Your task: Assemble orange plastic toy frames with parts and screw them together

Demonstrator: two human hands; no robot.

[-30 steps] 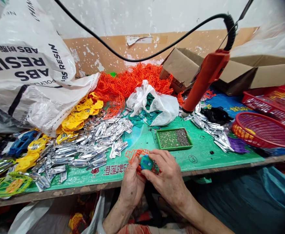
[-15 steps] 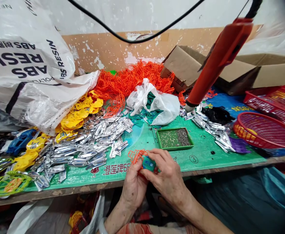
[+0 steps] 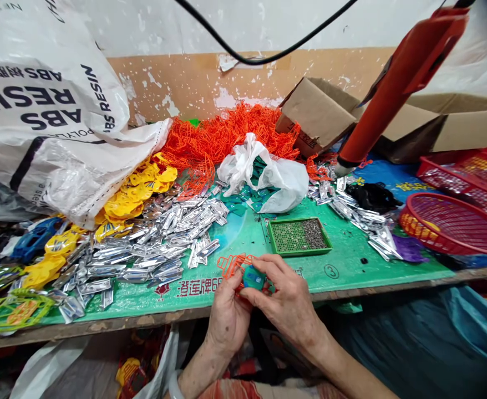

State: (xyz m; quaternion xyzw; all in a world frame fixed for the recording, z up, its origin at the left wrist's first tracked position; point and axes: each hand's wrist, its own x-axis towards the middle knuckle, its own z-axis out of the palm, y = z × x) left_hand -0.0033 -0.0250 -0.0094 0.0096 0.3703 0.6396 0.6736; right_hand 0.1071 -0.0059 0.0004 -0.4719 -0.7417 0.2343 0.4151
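My left hand (image 3: 229, 310) is closed on an orange plastic lattice frame (image 3: 232, 265), which sticks out above the thumb. My right hand (image 3: 283, 291) pinches a small teal plastic piece (image 3: 253, 277) with a blue mark against the frame's right end. Both hands meet just over the table's front edge, and the fingers hide where the two parts join. Beyond them lies a green tray of small screws (image 3: 299, 252). More teal pieces (image 3: 260, 169) spill from a white plastic bag (image 3: 289, 185), with a heap of orange frames (image 3: 227, 136) behind it.
A red electric screwdriver (image 3: 393, 100) hangs at the right on a cable. Silvery parts (image 3: 160, 238) and yellow pieces (image 3: 131, 199) are piled at left, beside a big white resin sack (image 3: 52, 111). Cardboard boxes (image 3: 318, 113) and red baskets (image 3: 455, 221) stand at right.
The hanging screwdriver has swung to the right and slightly up, its cable shifting with it. My hands stay in nearly the same place, still holding the orange frame and teal piece.
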